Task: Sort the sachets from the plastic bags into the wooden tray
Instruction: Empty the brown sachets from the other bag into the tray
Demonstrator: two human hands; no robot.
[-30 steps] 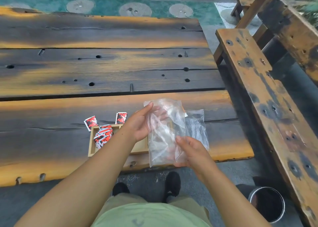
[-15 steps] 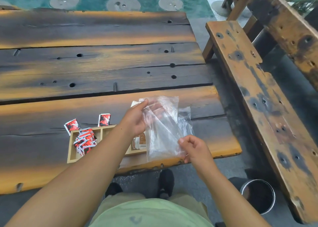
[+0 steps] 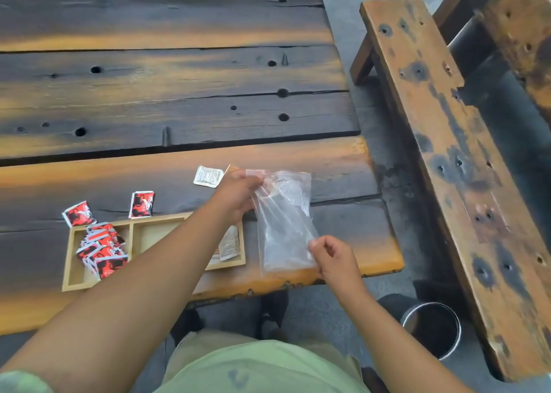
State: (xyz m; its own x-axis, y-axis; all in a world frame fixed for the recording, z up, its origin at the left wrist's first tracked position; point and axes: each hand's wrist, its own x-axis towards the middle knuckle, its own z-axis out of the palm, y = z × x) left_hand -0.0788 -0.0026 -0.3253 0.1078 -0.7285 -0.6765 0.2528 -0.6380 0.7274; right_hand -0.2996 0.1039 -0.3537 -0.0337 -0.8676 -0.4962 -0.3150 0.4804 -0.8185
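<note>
Head view: the left hand (image 3: pixel 238 194) grips the top of the clear, crinkled plastic bag (image 3: pixel 283 222), and the right hand (image 3: pixel 332 257) now pinches its lower corner. The bag looks emptied, though a white paper sachet (image 3: pixel 208 176) lies unsorted beyond the partitioned wooden tray (image 3: pixel 68 261)

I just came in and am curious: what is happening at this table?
A person holds a clear plastic bag over the table: the left hand grips its top, the right hand pinches its lower edge. In the wooden tray, red sachets pile up in the left compartment, pale sachets lie in the right. Three loose sachets lie on the table.
</note>
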